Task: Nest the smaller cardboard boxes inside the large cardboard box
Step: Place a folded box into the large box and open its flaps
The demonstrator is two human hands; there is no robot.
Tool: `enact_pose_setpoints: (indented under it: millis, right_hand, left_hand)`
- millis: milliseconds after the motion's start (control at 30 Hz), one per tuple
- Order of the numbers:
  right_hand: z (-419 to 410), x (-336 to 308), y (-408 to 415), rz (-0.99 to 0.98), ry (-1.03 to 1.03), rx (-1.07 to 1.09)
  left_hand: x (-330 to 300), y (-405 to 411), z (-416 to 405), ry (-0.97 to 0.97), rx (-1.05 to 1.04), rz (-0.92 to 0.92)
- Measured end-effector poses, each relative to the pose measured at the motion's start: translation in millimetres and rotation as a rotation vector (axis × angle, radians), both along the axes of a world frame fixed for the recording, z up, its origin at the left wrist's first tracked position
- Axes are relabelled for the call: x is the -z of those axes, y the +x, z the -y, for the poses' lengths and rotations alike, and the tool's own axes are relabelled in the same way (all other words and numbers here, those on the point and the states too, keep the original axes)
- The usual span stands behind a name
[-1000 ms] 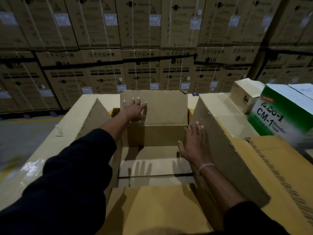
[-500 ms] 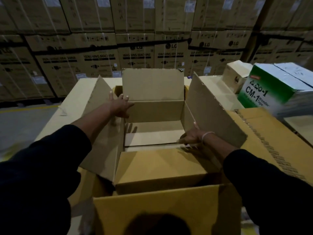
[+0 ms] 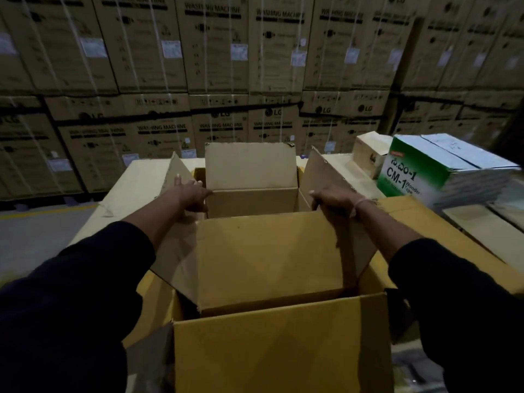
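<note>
A smaller brown cardboard box sits with its flaps open inside the large yellowish cardboard box, whose near wall fills the bottom of the view. The brown box's near flap stands upright and hides most of its inside. The far flap also stands up. My left hand grips the left flap at the far left corner. My right hand is closed over the top right corner of the near flap, beside the right flap.
A green and white "CM-1 Wonder Tape" carton and a small brown box stand at the right on flat cardboard. Stacked washing machine cartons wall off the back. Grey floor lies at the left.
The brown box's near flap has swung up from lying inward to upright. My right hand rose from inside the box to that flap's top corner. My left hand stayed at the left flap.
</note>
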State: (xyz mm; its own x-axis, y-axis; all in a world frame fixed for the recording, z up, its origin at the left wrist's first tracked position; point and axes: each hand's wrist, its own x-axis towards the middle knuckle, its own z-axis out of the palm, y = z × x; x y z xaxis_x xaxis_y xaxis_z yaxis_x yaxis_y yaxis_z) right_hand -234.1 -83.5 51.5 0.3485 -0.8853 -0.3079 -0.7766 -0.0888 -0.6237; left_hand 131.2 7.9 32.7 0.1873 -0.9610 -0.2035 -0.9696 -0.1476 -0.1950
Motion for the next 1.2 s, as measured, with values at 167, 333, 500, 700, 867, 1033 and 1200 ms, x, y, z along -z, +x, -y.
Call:
enact_pose_setpoints:
  millis: [167,333,500,700,867,1033,1200]
  right_hand:
    - [-10,-41,-35,-0.207,0.429,-0.243]
    - [-56,10,-20,-1.149,-0.005,-0.543]
    - [-63,32,-25,-1.305,-0.228,-0.488]
    - [-61,40,-18,-1.301,-0.302,-0.465]
    - [-65,53,-26,-1.357,-0.717,-0.158]
    - [-58,58,-25,-1.252,-0.781,0.048]
    - [-54,52,-25,-1.26,-0.801,-0.005]
  left_hand:
    - [-25,-20,-37,0.053,-0.055,-0.019]
    - [-18,-19,-50,0.159,-0.004,0.165]
    - [5,-22,-67,0.173,0.079,0.243]
    - [18,-33,-79,0.011,-0.01,0.323]
    - [17,-34,-82,-0.237,-0.302,0.351]
    - [11,-27,-90,-0.3,-0.352,0.301]
    - [8,-26,-90,-0.375,-0.375,0.239]
